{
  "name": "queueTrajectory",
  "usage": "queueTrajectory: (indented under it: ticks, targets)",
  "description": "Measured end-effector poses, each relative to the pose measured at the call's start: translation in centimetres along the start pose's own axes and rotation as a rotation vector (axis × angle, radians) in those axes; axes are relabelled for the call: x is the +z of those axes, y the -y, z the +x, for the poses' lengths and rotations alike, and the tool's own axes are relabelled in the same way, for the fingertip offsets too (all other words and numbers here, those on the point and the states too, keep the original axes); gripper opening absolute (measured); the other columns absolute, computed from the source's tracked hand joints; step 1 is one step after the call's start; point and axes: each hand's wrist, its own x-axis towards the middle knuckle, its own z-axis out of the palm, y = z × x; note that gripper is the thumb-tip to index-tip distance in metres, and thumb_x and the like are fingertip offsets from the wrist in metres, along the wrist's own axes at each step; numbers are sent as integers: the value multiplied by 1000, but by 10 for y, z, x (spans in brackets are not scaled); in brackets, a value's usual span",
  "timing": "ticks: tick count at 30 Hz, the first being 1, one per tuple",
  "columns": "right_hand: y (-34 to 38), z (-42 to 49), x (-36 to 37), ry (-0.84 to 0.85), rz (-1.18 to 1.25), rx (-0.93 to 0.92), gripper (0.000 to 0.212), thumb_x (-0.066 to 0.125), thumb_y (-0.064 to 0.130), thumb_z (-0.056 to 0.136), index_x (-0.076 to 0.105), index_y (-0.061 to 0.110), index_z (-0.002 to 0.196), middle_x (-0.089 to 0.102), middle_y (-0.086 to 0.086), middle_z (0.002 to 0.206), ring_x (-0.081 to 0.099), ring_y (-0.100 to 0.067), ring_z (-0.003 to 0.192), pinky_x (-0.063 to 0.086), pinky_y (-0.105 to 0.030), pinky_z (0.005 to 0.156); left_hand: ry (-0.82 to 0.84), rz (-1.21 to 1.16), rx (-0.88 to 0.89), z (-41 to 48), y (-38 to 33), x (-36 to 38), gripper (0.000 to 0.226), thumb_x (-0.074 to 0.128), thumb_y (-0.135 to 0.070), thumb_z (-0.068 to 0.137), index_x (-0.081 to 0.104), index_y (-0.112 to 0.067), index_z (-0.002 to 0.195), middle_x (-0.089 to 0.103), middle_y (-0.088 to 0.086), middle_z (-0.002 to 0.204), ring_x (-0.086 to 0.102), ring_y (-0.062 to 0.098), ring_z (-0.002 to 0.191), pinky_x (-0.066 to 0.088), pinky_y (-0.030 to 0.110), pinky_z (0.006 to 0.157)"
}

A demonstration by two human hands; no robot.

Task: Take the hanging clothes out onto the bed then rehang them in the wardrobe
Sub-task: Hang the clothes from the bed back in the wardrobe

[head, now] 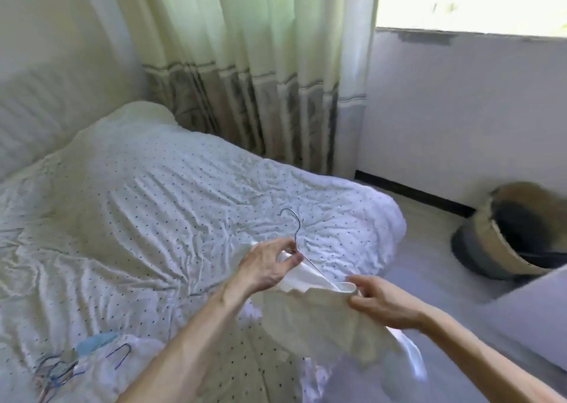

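Hands over bed (171, 169): left hand (267, 264) pinches wire hanger (296, 240) at its neck; right hand (380, 301) grips white garment (310, 316). Spare hangers (61, 369) lie on bed.

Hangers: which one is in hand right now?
The silver wire hanger, pinched at its neck by the left hand, inside the white garment. The blue wire hangers lie loose on the bed at the lower left, in no hand.

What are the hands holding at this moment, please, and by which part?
The left hand pinches the wire hanger at its neck below the hook; right hand grips the white garment at its edge.
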Motion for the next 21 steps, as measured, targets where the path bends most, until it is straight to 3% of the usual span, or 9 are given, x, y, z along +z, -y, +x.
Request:
queueTrajectory:
  ticks: [2, 4, 6, 10, 13, 16, 21]
  targets:
    - [-36, -32, -37, -216, -65, 53, 10, 54, 27, 95, 60, 18, 93, 49, 12, 68, 44, -2, 61, 38, -16, 61, 42, -45, 55, 26, -50, 9, 24, 57, -52, 94, 64, -30, 100, 66, -19, 103, 57, 5, 97, 37, 27, 80]
    - [-69, -66, -69, -402, -98, 115, 16, 56, 43, 94, 64, 29, 97, 59, 20, 76, 52, -1, 69, 42, -16, 68, 66, -88, 143, 49, -100, 23, 18, 61, -50, 93, 63, -31, 93, 64, -17, 96, 57, 3, 92, 40, 26, 78]
    - [-100, -99, -90, -515, -186, 185, 27, 53, 57, 92, 65, 39, 108, 66, 23, 95, 57, -3, 83, 47, -23, 77, 66, -111, 233, 68, -149, 38, 18, 63, -51, 91, 62, -33, 88, 67, -13, 93, 61, 6, 91, 46, 28, 80]
    - [-154, -163, -98, -718, -392, 357, 44, 39, 62, 95, 54, 44, 132, 62, 21, 118, 42, -7, 96, 43, -25, 88, 29, -97, 408, 104, -236, 65, 31, 57, -69, 82, 62, -38, 83, 70, -16, 82, 64, 2, 84, 50, 34, 88]
    - [-179, -204, -92, -894, -398, 455, 38, 33, 57, 96, 53, 49, 128, 59, 23, 112, 39, -8, 91, 44, -24, 87, 38, -57, 561, 128, -296, 81, 29, 47, -77, 73, 58, -50, 77, 70, -19, 82, 64, 0, 88, 47, 36, 90]
    - [-189, -239, -91, -941, -209, 542, 27, 34, 51, 95, 56, 48, 112, 60, 20, 96, 50, -4, 88, 48, -29, 85, 81, -20, 700, 142, -353, 101, 32, 52, -72, 78, 62, -42, 80, 69, -23, 81, 62, -3, 88, 43, 33, 87]
    - [-178, -288, -79, -881, 83, 649, 25, 47, 28, 94, 58, 46, 107, 63, 20, 85, 57, -1, 78, 46, -18, 72, 259, 22, 914, 142, -423, 147, 15, 68, -55, 86, 68, -41, 80, 71, -22, 87, 60, 2, 91, 41, 28, 81]
